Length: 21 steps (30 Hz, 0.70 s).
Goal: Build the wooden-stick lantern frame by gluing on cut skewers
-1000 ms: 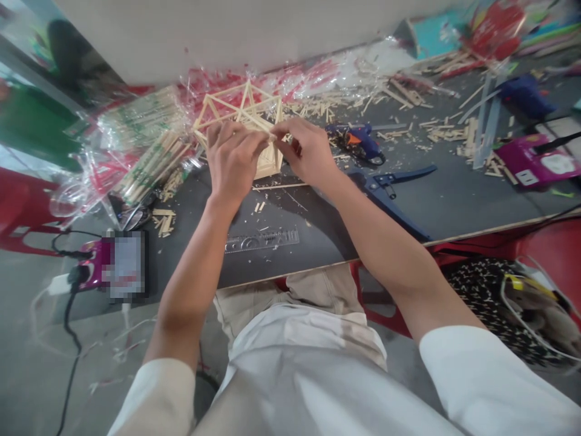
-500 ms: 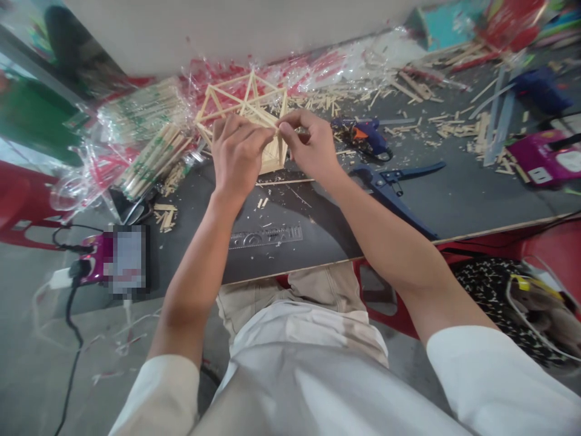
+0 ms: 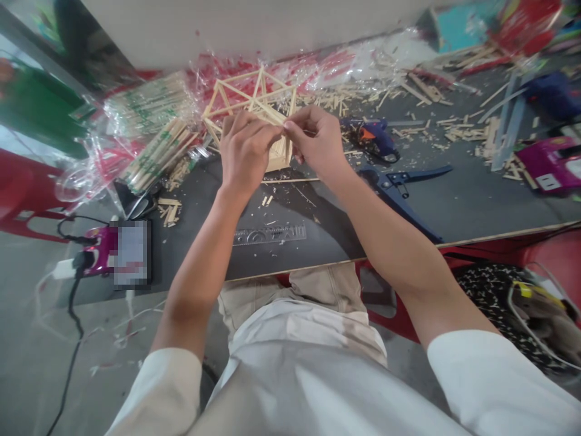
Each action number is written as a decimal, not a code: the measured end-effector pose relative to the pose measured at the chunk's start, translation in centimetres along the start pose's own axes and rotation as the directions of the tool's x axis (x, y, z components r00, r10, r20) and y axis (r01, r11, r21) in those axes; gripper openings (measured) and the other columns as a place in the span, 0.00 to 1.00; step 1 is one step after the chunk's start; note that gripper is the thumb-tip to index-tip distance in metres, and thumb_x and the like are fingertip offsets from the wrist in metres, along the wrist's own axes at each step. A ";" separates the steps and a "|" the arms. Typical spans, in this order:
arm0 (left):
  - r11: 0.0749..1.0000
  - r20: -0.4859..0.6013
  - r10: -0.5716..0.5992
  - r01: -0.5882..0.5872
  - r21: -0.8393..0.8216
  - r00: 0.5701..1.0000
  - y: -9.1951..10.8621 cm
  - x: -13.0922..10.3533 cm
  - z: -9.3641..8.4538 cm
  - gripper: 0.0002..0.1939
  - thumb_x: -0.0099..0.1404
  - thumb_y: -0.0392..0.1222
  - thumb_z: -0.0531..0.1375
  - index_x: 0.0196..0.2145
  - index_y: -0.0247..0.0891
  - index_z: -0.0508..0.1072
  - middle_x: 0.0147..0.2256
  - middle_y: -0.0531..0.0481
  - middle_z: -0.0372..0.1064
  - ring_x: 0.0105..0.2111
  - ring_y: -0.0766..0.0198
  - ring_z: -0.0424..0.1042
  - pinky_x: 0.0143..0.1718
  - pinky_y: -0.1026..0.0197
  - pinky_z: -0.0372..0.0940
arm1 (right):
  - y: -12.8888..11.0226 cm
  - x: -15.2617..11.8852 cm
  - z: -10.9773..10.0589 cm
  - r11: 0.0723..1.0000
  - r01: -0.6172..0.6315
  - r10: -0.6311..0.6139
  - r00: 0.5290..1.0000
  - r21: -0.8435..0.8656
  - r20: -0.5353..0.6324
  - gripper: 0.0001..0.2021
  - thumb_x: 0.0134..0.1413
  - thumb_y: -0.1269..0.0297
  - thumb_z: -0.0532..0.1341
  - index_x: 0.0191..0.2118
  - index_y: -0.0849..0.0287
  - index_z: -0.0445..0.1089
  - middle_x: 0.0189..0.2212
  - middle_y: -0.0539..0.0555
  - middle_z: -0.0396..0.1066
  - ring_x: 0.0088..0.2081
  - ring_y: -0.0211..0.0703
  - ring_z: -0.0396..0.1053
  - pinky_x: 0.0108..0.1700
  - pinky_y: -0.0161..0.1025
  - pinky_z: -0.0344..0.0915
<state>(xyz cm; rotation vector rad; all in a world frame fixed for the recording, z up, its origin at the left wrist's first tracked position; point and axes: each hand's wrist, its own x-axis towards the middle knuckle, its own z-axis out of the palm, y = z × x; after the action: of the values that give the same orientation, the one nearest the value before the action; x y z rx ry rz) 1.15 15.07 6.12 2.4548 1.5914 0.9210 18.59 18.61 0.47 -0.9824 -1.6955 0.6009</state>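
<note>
A frame of thin wooden sticks (image 3: 254, 95), glued into triangles and uprights, stands on the dark table. My left hand (image 3: 247, 148) is closed over its near side, fingers bent around the sticks. At the frame's near right corner my right hand (image 3: 320, 139) pinches with thumb and forefinger, close beside the left fingertips. Whether a separate small piece sits in that pinch is hidden. A loose stick (image 3: 290, 180) lies in front of the frame. Closer to me, a clear plastic ruler (image 3: 270, 234) lies flat near the table's front edge.
Right of my hands lie a blue glue gun (image 3: 380, 138) and blue-handled cutters (image 3: 399, 197). Bundled sticks (image 3: 157, 154) in plastic wrap are at left, near a phone (image 3: 131, 253) and purple power strip (image 3: 97, 249). Stick offcuts (image 3: 454, 130) litter the back.
The view has shifted slightly, so the table things appear a little further right. Both hands stay at the frame's near right corner, with only small finger movement.
</note>
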 end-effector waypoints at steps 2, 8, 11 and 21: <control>1.000 -0.012 0.016 -0.016 0.022 1.000 0.1 0.0 -0.1 0.22 0.76 0.61 0.50 0.45 0.54 0.81 0.48 0.47 0.81 0.58 0.47 0.69 0.65 0.35 0.61 | -0.1 0.1 0.3 1.000 -0.006 0.006 1.000 0.003 -0.007 0.26 0.69 0.33 0.51 0.44 0.52 0.70 0.21 0.48 0.66 0.20 0.38 0.67 0.23 0.40 0.72; 1.000 0.011 0.014 -0.014 0.016 1.000 0.0 -0.2 -0.4 0.22 0.76 0.61 0.50 0.47 0.53 0.80 0.49 0.48 0.81 0.59 0.46 0.69 0.67 0.36 0.59 | -0.1 0.1 0.3 0.997 -0.037 0.034 0.999 0.073 0.036 0.26 0.70 0.33 0.51 0.43 0.52 0.69 0.22 0.48 0.66 0.24 0.39 0.70 0.29 0.41 0.75; 1.000 0.022 -0.024 0.024 0.010 0.999 -0.5 -0.3 -0.3 0.21 0.75 0.62 0.51 0.49 0.52 0.78 0.49 0.47 0.80 0.60 0.47 0.68 0.68 0.38 0.57 | 0.3 0.1 -0.4 0.992 -0.043 0.034 0.997 0.120 0.076 0.26 0.69 0.32 0.51 0.44 0.51 0.69 0.26 0.50 0.70 0.28 0.41 0.73 0.32 0.42 0.76; 0.998 -0.107 -0.069 0.068 -0.006 0.992 -1.0 -0.3 -0.1 0.22 0.75 0.65 0.51 0.51 0.51 0.74 0.45 0.46 0.78 0.54 0.50 0.67 0.68 0.36 0.50 | -1.2 -0.4 -1.9 0.999 0.050 -0.051 0.991 0.007 0.123 0.23 0.68 0.37 0.59 0.55 0.48 0.67 0.39 0.56 0.78 0.38 0.45 0.77 0.38 0.44 0.78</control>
<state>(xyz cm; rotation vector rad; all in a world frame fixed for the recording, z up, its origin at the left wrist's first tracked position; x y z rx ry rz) 0.18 15.23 5.74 2.3697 1.6945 1.0601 20.02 17.45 1.81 -0.9123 -1.8221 0.6429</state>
